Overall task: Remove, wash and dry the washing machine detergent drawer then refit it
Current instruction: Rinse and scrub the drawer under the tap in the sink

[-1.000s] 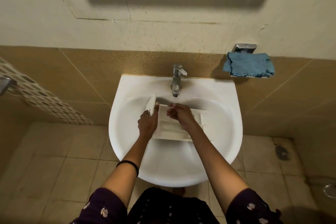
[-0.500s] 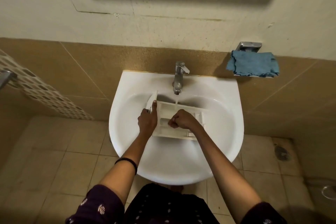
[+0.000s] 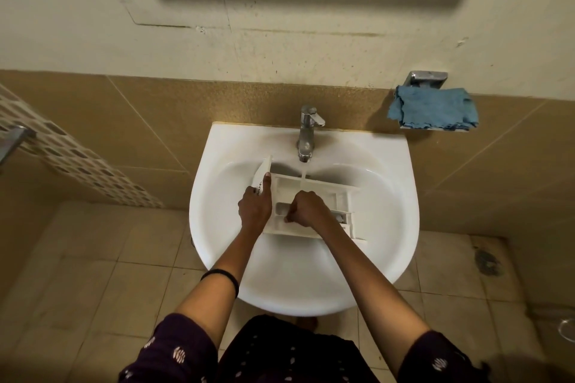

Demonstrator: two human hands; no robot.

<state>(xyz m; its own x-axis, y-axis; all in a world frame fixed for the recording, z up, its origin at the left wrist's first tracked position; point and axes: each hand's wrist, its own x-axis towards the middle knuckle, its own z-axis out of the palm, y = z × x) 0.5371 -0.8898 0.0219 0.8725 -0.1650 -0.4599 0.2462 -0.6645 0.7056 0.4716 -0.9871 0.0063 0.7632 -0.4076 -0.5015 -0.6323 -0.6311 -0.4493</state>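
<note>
The white detergent drawer [image 3: 323, 193] lies across the bowl of the white sink [image 3: 385, 227], its front panel at the left end, tilted up. My left hand [image 3: 255, 205] grips that front panel, thumb along its face. My right hand [image 3: 308, 208] is curled into a fist inside the drawer's middle compartments, knuckles up; what its fingertips touch is hidden. A thin stream of water runs from the chrome tap [image 3: 306, 134] onto the drawer's far edge.
A blue cloth [image 3: 432, 107] lies on a chrome wall holder to the right of the sink. Brown wall tiles run behind the basin, and beige floor tiles lie below. A metal fitting [image 3: 12, 137] sticks out at the left edge.
My right hand moved from the drawer's far edge back to its middle compartments and curled tighter. The left hand kept its hold on the front panel. Water keeps running.
</note>
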